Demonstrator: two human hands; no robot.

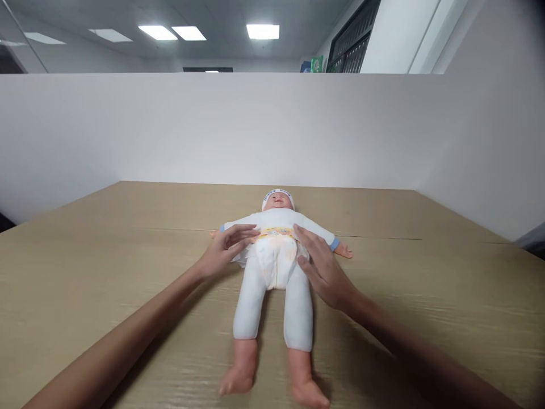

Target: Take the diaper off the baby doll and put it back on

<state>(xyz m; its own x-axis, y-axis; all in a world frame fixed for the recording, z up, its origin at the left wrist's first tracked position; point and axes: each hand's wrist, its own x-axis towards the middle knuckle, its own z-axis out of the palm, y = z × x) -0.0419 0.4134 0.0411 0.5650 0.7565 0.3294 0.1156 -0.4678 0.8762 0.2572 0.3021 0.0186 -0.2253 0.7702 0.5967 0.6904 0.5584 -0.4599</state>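
Note:
A baby doll [276,218] in a white suit with blue cuffs and a white headband lies on its back, feet toward me. Round its hips is a white diaper [276,261] with an orange-yellow patterned waistband. My left hand [223,249] rests at the diaper's left side, fingers stretched out toward the waistband. On the other side, my right hand [321,264] has its fingers extended along the waistband's right end. Neither hand is closed round anything. Whether the fingertips press on the diaper or just hover is hard to tell.
The doll lies on a wide tan table [128,272] with a thin seam across it. A white partition [238,125] rises behind the table's far edge, and a white wall [481,136] stands to the right.

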